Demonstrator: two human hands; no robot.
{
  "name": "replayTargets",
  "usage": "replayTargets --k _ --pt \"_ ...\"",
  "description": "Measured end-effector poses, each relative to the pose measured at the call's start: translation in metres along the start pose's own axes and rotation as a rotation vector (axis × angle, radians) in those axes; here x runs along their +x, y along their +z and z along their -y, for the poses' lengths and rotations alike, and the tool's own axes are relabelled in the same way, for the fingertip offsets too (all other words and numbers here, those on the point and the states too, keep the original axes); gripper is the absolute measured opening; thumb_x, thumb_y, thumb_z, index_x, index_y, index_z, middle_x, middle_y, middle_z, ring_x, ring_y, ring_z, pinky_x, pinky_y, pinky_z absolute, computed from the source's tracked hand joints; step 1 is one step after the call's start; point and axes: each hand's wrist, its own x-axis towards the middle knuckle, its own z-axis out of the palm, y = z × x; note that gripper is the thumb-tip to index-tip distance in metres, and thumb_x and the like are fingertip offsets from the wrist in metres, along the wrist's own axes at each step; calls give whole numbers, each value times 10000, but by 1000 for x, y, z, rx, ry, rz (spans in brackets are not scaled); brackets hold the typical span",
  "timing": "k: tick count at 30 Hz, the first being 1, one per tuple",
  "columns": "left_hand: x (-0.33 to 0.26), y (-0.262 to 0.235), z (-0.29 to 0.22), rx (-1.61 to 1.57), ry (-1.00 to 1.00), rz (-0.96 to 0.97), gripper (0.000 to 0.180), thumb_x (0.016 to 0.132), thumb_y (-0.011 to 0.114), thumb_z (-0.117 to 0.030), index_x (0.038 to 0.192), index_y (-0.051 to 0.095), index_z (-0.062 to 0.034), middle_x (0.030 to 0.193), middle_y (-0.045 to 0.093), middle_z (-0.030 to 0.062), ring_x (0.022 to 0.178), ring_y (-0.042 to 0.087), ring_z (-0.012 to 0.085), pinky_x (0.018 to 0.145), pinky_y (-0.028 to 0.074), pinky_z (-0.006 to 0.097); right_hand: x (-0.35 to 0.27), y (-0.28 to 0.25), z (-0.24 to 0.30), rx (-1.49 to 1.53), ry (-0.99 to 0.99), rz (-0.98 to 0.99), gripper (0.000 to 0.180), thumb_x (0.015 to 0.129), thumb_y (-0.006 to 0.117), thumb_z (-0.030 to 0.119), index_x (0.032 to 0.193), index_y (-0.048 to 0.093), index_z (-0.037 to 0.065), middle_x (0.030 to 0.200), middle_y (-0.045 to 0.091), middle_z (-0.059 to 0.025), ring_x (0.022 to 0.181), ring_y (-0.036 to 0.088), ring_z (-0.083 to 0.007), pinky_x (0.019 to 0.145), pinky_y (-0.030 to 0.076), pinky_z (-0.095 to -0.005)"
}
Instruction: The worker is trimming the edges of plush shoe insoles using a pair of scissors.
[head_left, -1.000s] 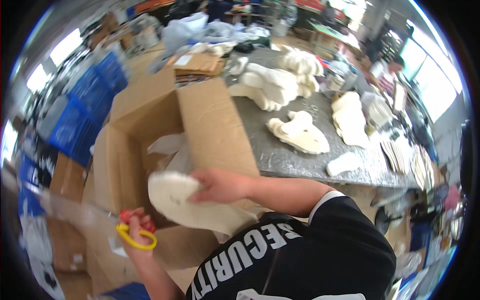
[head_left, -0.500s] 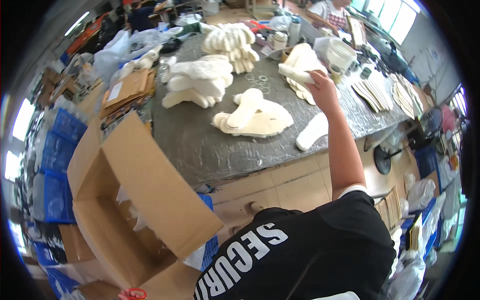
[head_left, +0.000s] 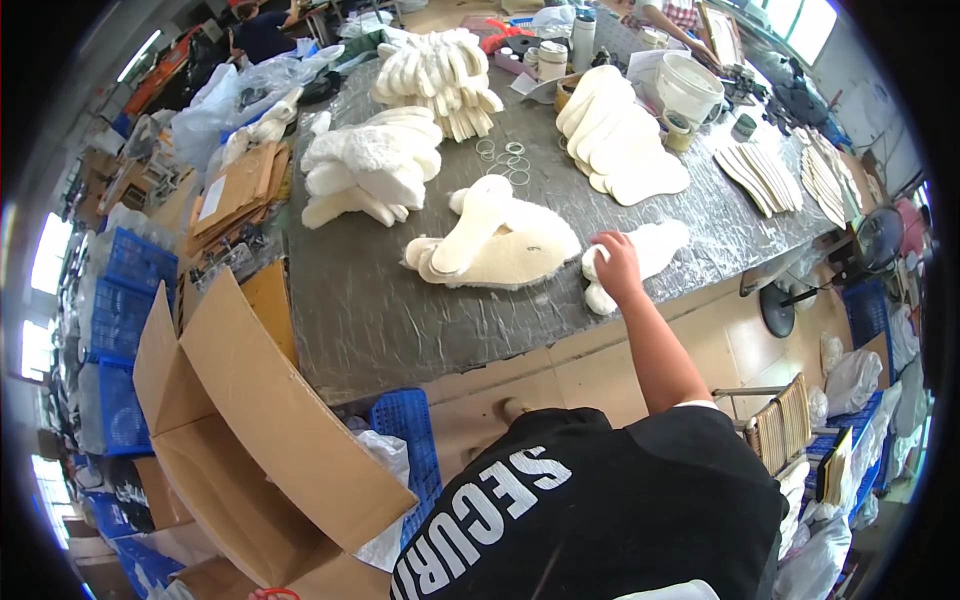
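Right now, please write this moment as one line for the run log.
right hand: on white insoles | left hand: mostly cut off, by red handle | cardboard box: open, by table

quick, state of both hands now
Left hand: mostly cut off beside a red loop handle; grip cannot be told.
Right hand: fingers bent over a white insole; grip cannot be told.

White capitals [head_left: 484, 512] are running across a black shirt [head_left: 650, 490]. A label [head_left: 212, 199] on brown paper [head_left: 247, 200] and a mark [head_left: 533, 248] on a cream insole [head_left: 520, 262] are appearing too small to read.
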Motion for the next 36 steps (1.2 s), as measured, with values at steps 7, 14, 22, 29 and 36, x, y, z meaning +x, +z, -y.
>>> replayTargets --k 7,14,22,29,36 --pt "-31 31 0 11 97 -91 307 834 606 -333 966 511 -73 768 520 38 624 464 97 549 426 225 96 110 81 131 507 232 600 778 599 423 1155 455 -21 1034 606 -196 958 591 -303 827 443 -377" --pt "-59 18 -3 13 210 -246 328 842 592 -357 948 514 -57 763 532 27 601 470 75 541 422 194 120 173 84 533 886 240 564 743 613 301 1137 436 -62 1054 583 -204 971 585 -309 908 401 -428" --pt "-73 -5 -14 166 28 -40 377 828 619 -287 1117 442 -121 811 519 52 749 452 120 646 410 330 136 104 123 2130 1089 111 341 871 377 50 1163 373 -126 1209 461 -232 1138 457 -356 1011 340 -474" --pt "-68 155 -16 90 1 295 156 754 543 -68 898 511 -14 699 494 75 543 439 148 450 373 246 109 58 210 2492 1048 326 358 902 359 85 1192 363 -125 1218 458 -241 1146 454 -360 1006 347 -471" --pt "-71 283 20 -87 21 518 329 694 706 -21 930 479 -4 824 565 83 751 578 155 601 462 248 26 9 299 2481 1113 492 372 912 346 101 1225 353 -99 1244 447 -224 1169 433 -350 1028 319 -473"
